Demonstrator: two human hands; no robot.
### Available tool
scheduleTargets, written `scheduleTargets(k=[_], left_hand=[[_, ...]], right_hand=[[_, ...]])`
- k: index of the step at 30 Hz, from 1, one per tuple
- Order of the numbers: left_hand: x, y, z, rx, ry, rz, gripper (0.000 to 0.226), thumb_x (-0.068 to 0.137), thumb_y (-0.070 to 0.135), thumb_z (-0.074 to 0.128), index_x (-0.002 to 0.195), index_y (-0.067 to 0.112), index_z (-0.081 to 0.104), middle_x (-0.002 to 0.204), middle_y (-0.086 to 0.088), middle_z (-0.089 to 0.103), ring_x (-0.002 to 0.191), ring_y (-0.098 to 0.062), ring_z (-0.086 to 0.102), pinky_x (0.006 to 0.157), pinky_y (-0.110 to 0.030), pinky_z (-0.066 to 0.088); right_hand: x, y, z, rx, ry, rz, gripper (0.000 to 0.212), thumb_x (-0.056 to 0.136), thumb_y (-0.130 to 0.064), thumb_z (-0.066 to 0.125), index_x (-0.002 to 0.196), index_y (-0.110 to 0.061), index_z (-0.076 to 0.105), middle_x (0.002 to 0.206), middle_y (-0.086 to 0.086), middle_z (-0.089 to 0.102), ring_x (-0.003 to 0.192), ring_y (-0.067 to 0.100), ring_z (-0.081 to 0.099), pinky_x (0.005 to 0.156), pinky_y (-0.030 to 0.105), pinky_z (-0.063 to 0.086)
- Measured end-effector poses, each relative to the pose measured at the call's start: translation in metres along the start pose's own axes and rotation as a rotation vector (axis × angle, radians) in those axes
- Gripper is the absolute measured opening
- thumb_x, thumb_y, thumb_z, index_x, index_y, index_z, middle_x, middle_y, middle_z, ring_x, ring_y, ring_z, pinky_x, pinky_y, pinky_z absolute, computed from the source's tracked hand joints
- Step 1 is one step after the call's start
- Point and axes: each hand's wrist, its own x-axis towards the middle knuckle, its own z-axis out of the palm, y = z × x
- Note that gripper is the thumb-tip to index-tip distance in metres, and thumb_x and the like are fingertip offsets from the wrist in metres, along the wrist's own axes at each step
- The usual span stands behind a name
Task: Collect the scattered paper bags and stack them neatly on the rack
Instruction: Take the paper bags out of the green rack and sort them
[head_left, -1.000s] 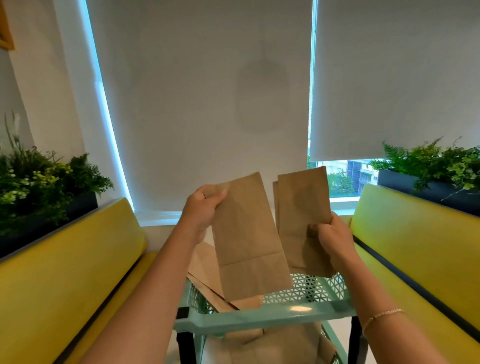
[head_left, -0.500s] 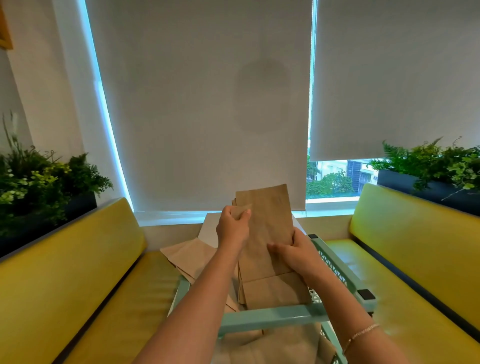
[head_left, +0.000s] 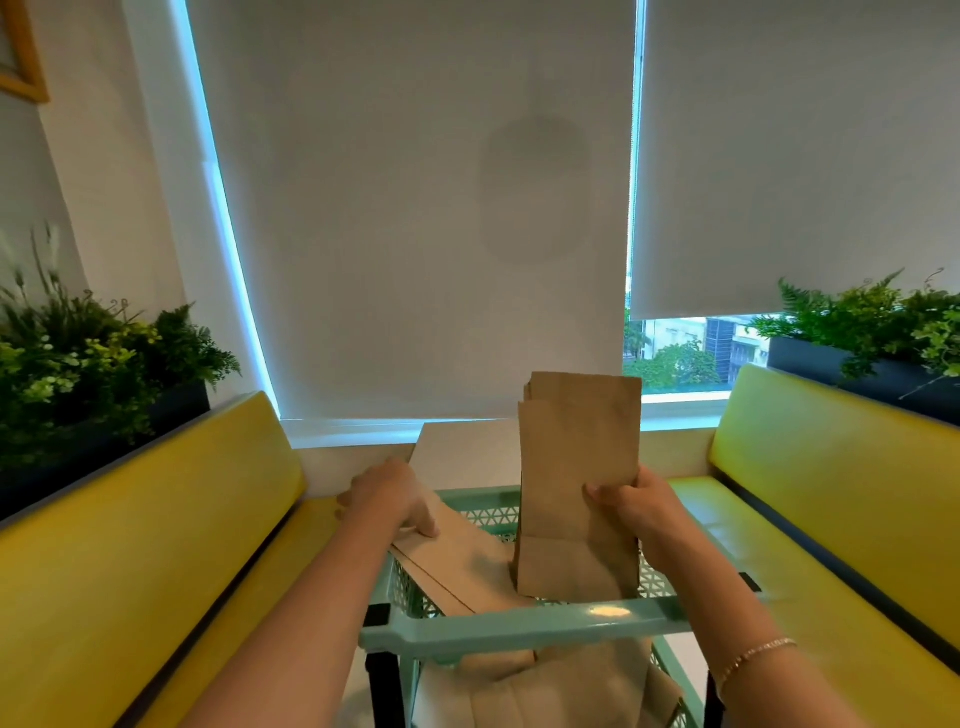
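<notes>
While our right hand pinches a small stack of paper bags upright by its right edge, bottom edge inside the mint rack, our left hand rests, fingers pointing down, on flat bags overhanging the rack's left rim. More bags fill the tier below. Yellow benches flank the rack.

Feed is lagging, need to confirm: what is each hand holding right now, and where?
The right hand holds the upright paper bags by their right edge, about mid-height. The left hand only rests on a flat bag on the rack.
</notes>
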Motion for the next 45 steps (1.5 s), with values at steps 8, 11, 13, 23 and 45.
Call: scheduleTargets(k=[8, 11, 13, 23, 45], left_hand=[[-0.014, 0.006, -0.055, -0.321, 0.146, 0.169, 0.043, 0.085, 0.028, 0.066, 0.119, 0.002, 0.058, 0.120, -0.015, 0.059, 0.110, -0.029, 0.057, 0.086, -0.031, 0.046], [-0.021, 0.006, -0.068, -1.128, 0.243, 0.120, 0.055, 0.084, 0.020, 0.069, 0.130, 0.000, 0.047, 0.124, -0.012, 0.057, 0.106, -0.029, 0.058, 0.084, -0.034, 0.048], [-0.025, 0.012, -0.066, -1.625, 0.243, 0.088, 0.052, 0.085, 0.013, 0.067, 0.131, 0.002, 0.045, 0.115, -0.006, 0.058, 0.089, -0.022, 0.061, 0.072, -0.028, 0.049], [-0.042, 0.077, 0.001, -1.642, 0.132, 0.134, 0.044, 0.087, 0.045, 0.046, 0.122, 0.021, 0.055, 0.125, -0.001, 0.056, 0.117, -0.022, 0.045, 0.105, -0.033, 0.032], [0.001, -0.016, -0.017, -0.177, 0.095, -0.087, 0.071, 0.084, 0.057, 0.051, 0.136, 0.011, 0.038, 0.138, -0.013, 0.042, 0.124, -0.033, 0.038, 0.099, -0.039, 0.033]], right_hand=[[0.010, -0.005, -0.016, 0.200, 0.239, -0.022, 0.036, 0.086, -0.004, 0.062, 0.120, -0.010, 0.053, 0.107, 0.012, 0.063, 0.095, 0.032, 0.060, 0.086, 0.044, 0.051], [0.014, -0.015, -0.023, 0.289, 0.345, -0.036, 0.035, 0.087, -0.009, 0.062, 0.121, -0.010, 0.052, 0.116, 0.013, 0.062, 0.101, 0.033, 0.060, 0.092, 0.048, 0.050], [0.016, -0.019, -0.022, 0.345, 0.376, -0.033, 0.032, 0.089, -0.012, 0.060, 0.119, -0.010, 0.052, 0.117, 0.012, 0.061, 0.101, 0.032, 0.060, 0.091, 0.047, 0.050], [0.000, -0.038, 0.027, 0.752, 0.238, 0.025, 0.031, 0.099, -0.016, 0.046, 0.128, -0.005, 0.045, 0.113, 0.013, 0.057, 0.084, 0.025, 0.058, 0.079, 0.041, 0.047], [0.003, -0.032, 0.009, 0.339, 0.311, -0.139, 0.045, 0.070, -0.004, 0.077, 0.110, -0.014, 0.058, 0.108, 0.011, 0.065, 0.096, 0.032, 0.062, 0.088, 0.048, 0.052]])
